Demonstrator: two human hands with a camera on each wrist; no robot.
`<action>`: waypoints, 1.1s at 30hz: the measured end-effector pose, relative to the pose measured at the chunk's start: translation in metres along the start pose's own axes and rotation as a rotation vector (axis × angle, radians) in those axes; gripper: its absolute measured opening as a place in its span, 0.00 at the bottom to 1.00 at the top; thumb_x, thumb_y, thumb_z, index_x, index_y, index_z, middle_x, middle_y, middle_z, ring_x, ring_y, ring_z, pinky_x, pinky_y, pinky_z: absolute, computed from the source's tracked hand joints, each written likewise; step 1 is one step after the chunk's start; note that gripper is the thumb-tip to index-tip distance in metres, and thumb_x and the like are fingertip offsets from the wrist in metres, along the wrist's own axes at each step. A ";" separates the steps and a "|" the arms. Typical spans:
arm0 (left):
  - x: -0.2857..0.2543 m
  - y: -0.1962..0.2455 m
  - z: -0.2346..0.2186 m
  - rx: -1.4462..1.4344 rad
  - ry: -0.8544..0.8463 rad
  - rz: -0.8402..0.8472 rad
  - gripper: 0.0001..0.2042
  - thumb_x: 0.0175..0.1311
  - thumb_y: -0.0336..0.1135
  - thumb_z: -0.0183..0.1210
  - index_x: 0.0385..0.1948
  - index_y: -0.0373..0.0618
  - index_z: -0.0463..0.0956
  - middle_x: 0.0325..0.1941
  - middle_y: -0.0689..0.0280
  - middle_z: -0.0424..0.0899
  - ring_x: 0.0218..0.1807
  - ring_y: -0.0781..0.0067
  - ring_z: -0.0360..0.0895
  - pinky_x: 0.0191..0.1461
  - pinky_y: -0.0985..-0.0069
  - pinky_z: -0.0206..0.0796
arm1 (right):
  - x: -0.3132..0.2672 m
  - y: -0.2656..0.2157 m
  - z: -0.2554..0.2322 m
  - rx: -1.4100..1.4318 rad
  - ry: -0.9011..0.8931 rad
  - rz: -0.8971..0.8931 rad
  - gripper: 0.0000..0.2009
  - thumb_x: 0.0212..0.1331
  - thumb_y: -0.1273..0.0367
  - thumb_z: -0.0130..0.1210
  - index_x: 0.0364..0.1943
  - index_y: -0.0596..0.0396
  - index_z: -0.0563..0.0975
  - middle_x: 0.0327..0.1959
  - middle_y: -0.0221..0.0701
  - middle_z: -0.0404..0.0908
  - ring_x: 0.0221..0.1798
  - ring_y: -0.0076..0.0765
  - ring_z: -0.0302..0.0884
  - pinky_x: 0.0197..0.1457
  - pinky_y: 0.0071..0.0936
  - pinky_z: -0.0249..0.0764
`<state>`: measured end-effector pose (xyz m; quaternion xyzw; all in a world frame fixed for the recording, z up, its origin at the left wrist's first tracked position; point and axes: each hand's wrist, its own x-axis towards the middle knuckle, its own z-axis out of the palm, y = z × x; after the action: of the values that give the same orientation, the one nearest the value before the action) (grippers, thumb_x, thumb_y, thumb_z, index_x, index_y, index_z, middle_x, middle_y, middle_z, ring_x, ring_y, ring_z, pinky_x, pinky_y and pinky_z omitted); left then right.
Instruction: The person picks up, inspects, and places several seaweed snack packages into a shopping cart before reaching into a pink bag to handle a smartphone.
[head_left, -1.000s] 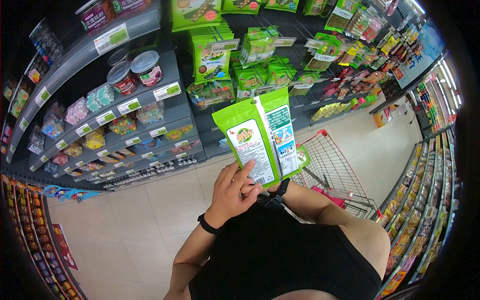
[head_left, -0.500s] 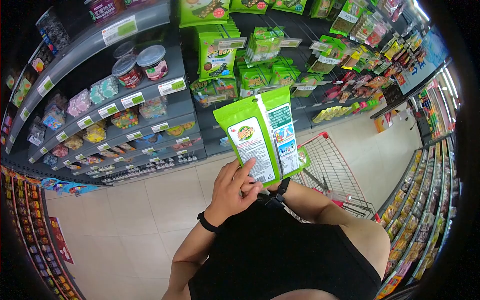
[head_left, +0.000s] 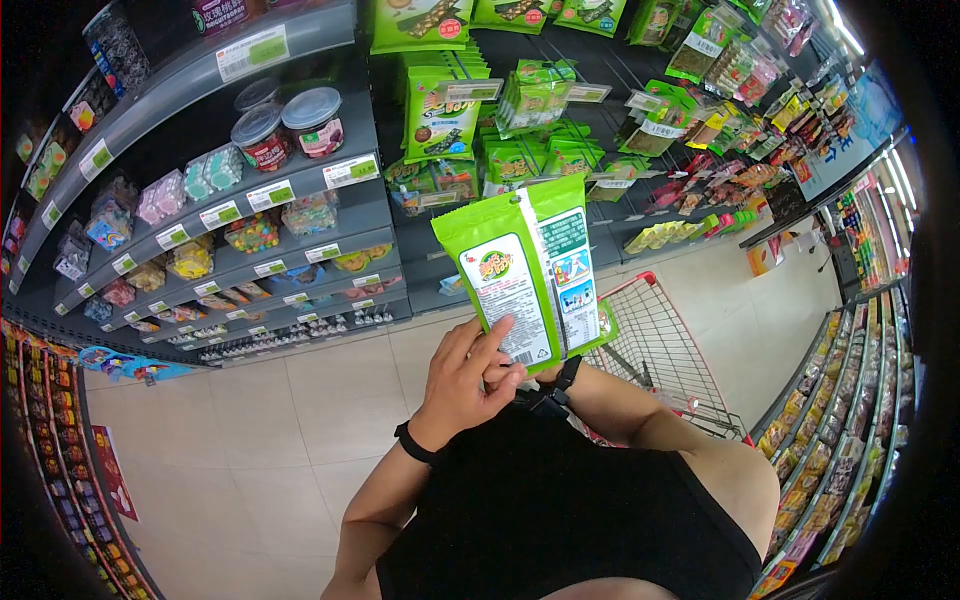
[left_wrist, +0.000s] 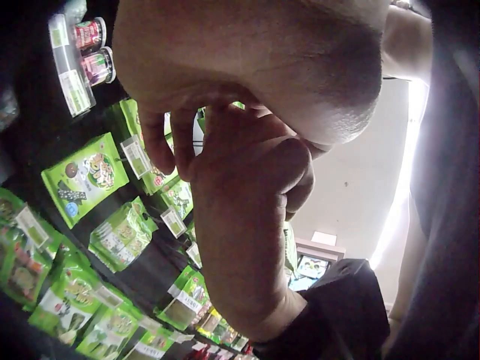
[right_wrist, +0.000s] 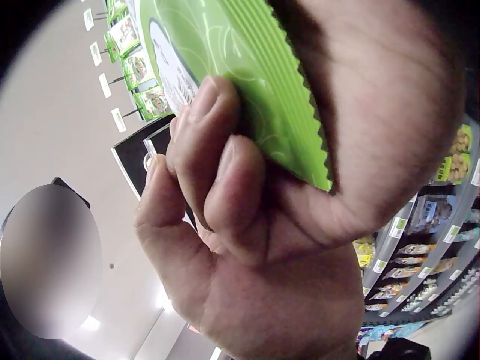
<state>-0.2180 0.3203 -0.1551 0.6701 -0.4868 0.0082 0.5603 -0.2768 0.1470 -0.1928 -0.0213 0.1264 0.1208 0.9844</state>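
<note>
Green packet (head_left: 530, 282), Chinese lettering (head_left: 563, 232), barcode (head_left: 523, 357)

On the green snack pouch (head_left: 525, 275), the stylised logo seems to read 美好时光; a recycling triangle (head_left: 543, 354) stands beside its barcode (head_left: 523, 357). The dark jar (head_left: 220, 14) shows 玫瑰. Shelf price tags (head_left: 252, 52) are illegible.

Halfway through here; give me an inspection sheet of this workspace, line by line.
Surface: pale tiled floor below the hands.
Job's things: green rectangular plastic snack bag, held up slightly tilted.
Clutter: red-rimmed metal wire shopping cart, right of the bag.
Left hand: index finger touches the bag's printed face.
Right hand: grips the bag's bottom end.
Cables: nothing seen near the hands.
Surroundings: dark grey tiered shelves, hanging green plastic packets, round clear lidded tubs.
</note>
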 end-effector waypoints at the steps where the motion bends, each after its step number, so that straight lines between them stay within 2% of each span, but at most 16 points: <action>1: 0.000 0.000 0.000 -0.010 -0.005 -0.012 0.32 0.59 0.38 0.69 0.68 0.45 0.74 0.65 0.47 0.76 0.51 0.52 0.80 0.55 0.60 0.73 | 0.002 0.000 -0.002 -0.007 -0.092 0.041 0.42 0.65 0.28 0.39 0.67 0.47 0.72 0.32 0.50 0.68 0.25 0.42 0.62 0.22 0.33 0.62; 3: -0.001 -0.001 -0.001 -0.029 -0.016 -0.036 0.32 0.59 0.38 0.69 0.68 0.45 0.73 0.65 0.47 0.76 0.52 0.52 0.80 0.57 0.59 0.72 | 0.005 -0.002 -0.008 -0.095 -0.197 0.069 0.42 0.64 0.28 0.40 0.65 0.48 0.73 0.32 0.48 0.68 0.25 0.42 0.62 0.22 0.33 0.62; 5: -0.002 -0.002 -0.002 0.038 -0.023 -0.022 0.33 0.59 0.38 0.69 0.69 0.44 0.72 0.67 0.47 0.74 0.55 0.52 0.79 0.60 0.58 0.70 | 0.004 -0.006 -0.007 -0.332 -0.144 -0.014 0.42 0.64 0.28 0.41 0.63 0.50 0.74 0.31 0.46 0.68 0.26 0.41 0.62 0.24 0.32 0.63; 7: 0.000 -0.004 -0.005 0.114 -0.014 -0.019 0.35 0.59 0.39 0.68 0.70 0.44 0.70 0.68 0.47 0.73 0.59 0.51 0.78 0.64 0.57 0.67 | 0.014 -0.015 -0.005 -0.489 -0.306 -0.007 0.42 0.64 0.29 0.42 0.62 0.52 0.75 0.31 0.42 0.68 0.26 0.39 0.62 0.27 0.31 0.64; 8: 0.003 -0.004 -0.008 0.154 -0.002 -0.022 0.35 0.59 0.39 0.68 0.71 0.43 0.69 0.69 0.47 0.71 0.61 0.50 0.77 0.65 0.56 0.66 | 0.030 -0.023 -0.004 -0.488 -0.533 0.070 0.42 0.65 0.29 0.42 0.61 0.53 0.75 0.30 0.39 0.68 0.26 0.38 0.62 0.28 0.31 0.65; 10: 0.007 -0.007 -0.009 0.152 0.000 -0.078 0.36 0.59 0.38 0.67 0.71 0.40 0.67 0.71 0.46 0.68 0.62 0.49 0.76 0.67 0.56 0.66 | 0.039 -0.043 -0.003 -0.592 -0.645 0.074 0.40 0.68 0.32 0.43 0.62 0.54 0.75 0.32 0.35 0.70 0.28 0.35 0.65 0.33 0.30 0.67; 11: 0.006 -0.011 -0.007 0.108 -0.007 -0.125 0.36 0.60 0.37 0.66 0.72 0.38 0.65 0.73 0.46 0.66 0.62 0.48 0.76 0.67 0.56 0.67 | 0.032 -0.060 -0.001 -0.702 -0.526 -0.002 0.38 0.70 0.35 0.44 0.63 0.55 0.74 0.34 0.34 0.73 0.30 0.33 0.68 0.37 0.29 0.70; 12: 0.006 -0.014 -0.005 0.063 -0.017 -0.168 0.36 0.60 0.36 0.65 0.72 0.35 0.64 0.74 0.46 0.64 0.62 0.47 0.77 0.67 0.56 0.68 | 0.021 -0.066 0.013 -0.851 -0.410 -0.197 0.33 0.73 0.41 0.44 0.65 0.55 0.73 0.42 0.31 0.76 0.38 0.28 0.72 0.43 0.27 0.72; 14: 0.012 -0.015 0.000 0.034 -0.082 -0.174 0.35 0.61 0.37 0.66 0.71 0.36 0.64 0.74 0.46 0.63 0.63 0.46 0.76 0.67 0.56 0.69 | -0.001 -0.079 0.042 -1.185 -0.056 -0.527 0.26 0.80 0.52 0.46 0.69 0.56 0.71 0.57 0.25 0.82 0.53 0.19 0.78 0.56 0.23 0.75; 17: 0.018 -0.019 0.009 0.048 -0.201 -0.158 0.36 0.62 0.39 0.66 0.70 0.35 0.63 0.74 0.46 0.63 0.64 0.46 0.76 0.65 0.56 0.70 | -0.021 -0.095 0.065 -1.251 0.146 -0.722 0.23 0.80 0.54 0.47 0.66 0.57 0.68 0.51 0.24 0.80 0.51 0.19 0.76 0.58 0.23 0.73; 18: 0.021 -0.021 0.015 -0.018 -0.174 -0.156 0.36 0.61 0.39 0.67 0.70 0.35 0.64 0.74 0.46 0.64 0.62 0.48 0.77 0.64 0.57 0.70 | -0.029 -0.105 0.066 -1.317 0.184 -0.757 0.22 0.80 0.55 0.47 0.65 0.57 0.68 0.50 0.24 0.79 0.51 0.19 0.75 0.59 0.24 0.72; 20: 0.030 -0.025 0.027 -0.142 -0.116 -0.159 0.36 0.60 0.39 0.68 0.69 0.35 0.65 0.73 0.46 0.65 0.60 0.50 0.78 0.63 0.58 0.71 | -0.033 -0.119 0.072 -1.430 0.250 -0.890 0.19 0.80 0.58 0.48 0.61 0.58 0.68 0.48 0.24 0.77 0.51 0.18 0.72 0.59 0.23 0.70; 22: 0.037 -0.033 0.038 -0.167 -0.043 -0.061 0.41 0.59 0.38 0.69 0.72 0.34 0.57 0.72 0.42 0.65 0.59 0.48 0.79 0.62 0.56 0.71 | -0.029 -0.117 0.090 -1.507 0.303 -1.090 0.15 0.80 0.61 0.49 0.57 0.58 0.67 0.46 0.25 0.74 0.50 0.18 0.68 0.59 0.21 0.68; 25: 0.056 -0.048 0.049 -0.186 0.002 0.082 0.49 0.56 0.37 0.72 0.76 0.33 0.48 0.71 0.39 0.66 0.60 0.44 0.78 0.61 0.54 0.72 | -0.023 -0.140 0.090 -1.516 0.327 -1.139 0.12 0.79 0.63 0.49 0.53 0.58 0.68 0.48 0.27 0.73 0.51 0.18 0.66 0.58 0.22 0.67; 29: 0.100 -0.050 0.049 -0.044 -0.020 0.057 0.50 0.57 0.38 0.71 0.76 0.30 0.47 0.70 0.38 0.66 0.60 0.43 0.77 0.59 0.57 0.74 | 0.001 -0.178 0.096 -1.483 0.275 -1.209 0.11 0.79 0.66 0.49 0.54 0.60 0.68 0.49 0.30 0.74 0.52 0.21 0.68 0.59 0.23 0.68; 33: 0.153 -0.058 0.050 0.070 0.038 0.049 0.49 0.57 0.38 0.70 0.76 0.29 0.47 0.67 0.39 0.68 0.59 0.46 0.78 0.56 0.59 0.73 | 0.023 -0.220 0.118 -1.430 0.159 -1.225 0.13 0.78 0.70 0.48 0.59 0.62 0.67 0.54 0.32 0.75 0.57 0.24 0.69 0.64 0.26 0.66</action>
<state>-0.1257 0.1781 -0.1321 0.6767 -0.4919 0.0517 0.5454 -0.1732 -0.0524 -0.0822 -0.6909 0.0558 -0.3701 0.6185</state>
